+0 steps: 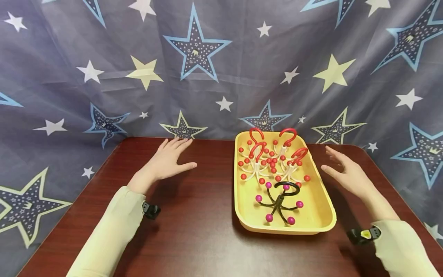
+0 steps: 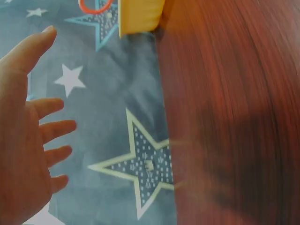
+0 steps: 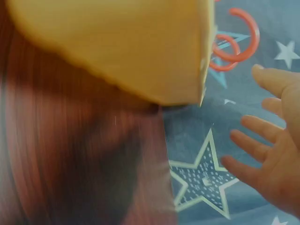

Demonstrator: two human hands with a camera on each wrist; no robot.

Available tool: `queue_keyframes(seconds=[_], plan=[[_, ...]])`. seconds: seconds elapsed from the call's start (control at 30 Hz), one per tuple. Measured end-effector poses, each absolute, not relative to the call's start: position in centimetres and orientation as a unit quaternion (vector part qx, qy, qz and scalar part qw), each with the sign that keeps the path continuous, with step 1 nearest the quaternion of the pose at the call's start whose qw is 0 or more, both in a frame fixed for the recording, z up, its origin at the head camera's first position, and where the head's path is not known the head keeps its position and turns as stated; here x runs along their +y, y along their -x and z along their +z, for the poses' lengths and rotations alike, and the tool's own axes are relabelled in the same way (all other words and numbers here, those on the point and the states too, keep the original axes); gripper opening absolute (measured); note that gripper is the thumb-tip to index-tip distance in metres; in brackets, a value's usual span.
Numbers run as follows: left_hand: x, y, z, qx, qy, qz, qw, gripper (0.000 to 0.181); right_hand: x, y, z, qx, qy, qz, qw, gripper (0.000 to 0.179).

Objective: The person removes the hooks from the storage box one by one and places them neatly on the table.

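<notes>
A yellow tray sits on the dark wooden table, right of centre. In it lie several white hooks with red loops and red ball tips, and one black hook with magenta ball tips nearer me. My left hand hovers flat and spread over the table, left of the tray, holding nothing. My right hand is spread open just right of the tray, touching nothing. The wrist views show each open palm and the tray's yellow wall.
A blue cloth with stars hangs behind the table and falls round its sides. The table's far edge runs just beyond my left hand's fingertips. Bare wood lies between my arms in front of the tray.
</notes>
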State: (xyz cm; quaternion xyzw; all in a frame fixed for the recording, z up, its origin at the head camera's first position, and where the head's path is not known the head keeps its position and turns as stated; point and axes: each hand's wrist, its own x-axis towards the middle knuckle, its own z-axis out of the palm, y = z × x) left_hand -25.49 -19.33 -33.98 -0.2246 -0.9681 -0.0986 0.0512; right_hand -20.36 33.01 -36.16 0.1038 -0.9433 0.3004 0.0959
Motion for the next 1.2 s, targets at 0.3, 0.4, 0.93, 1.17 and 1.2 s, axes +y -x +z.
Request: queue_keyframes(seconds=[0.3, 0.4, 0.93, 1.17, 1.2], plan=[[-15.5, 24.8, -34.5, -0.945, 0.280, -0.140, 0.093, 0.064, 32.3, 20.1, -37.3, -0.901, -0.094, 0.420, 0.058, 0.065], [-13.9, 24.6, -34.6, -0.938, 0.296, -0.152, 0.097, 0.059, 32.3, 20.1, -37.8, -0.900, -0.092, 0.424, 0.037, 0.067], [-4.6, 23.0, -34.6, -0.895, 0.392, -0.206, 0.052, 0.046, 31.4, 19.6, -39.7, -0.881, -0.061, 0.469, 0.008, 0.063], [-1.2, 22.0, -34.2, -0.871, 0.431, -0.235, -0.011, 0.046, 31.4, 19.5, -40.4, -0.864, -0.041, 0.501, 0.017, 0.061], [-0.7, 21.9, -34.2, -0.866, 0.438, -0.238, -0.016, 0.046, 31.4, 19.5, -40.4, -0.860, -0.039, 0.509, 0.017, 0.061]])
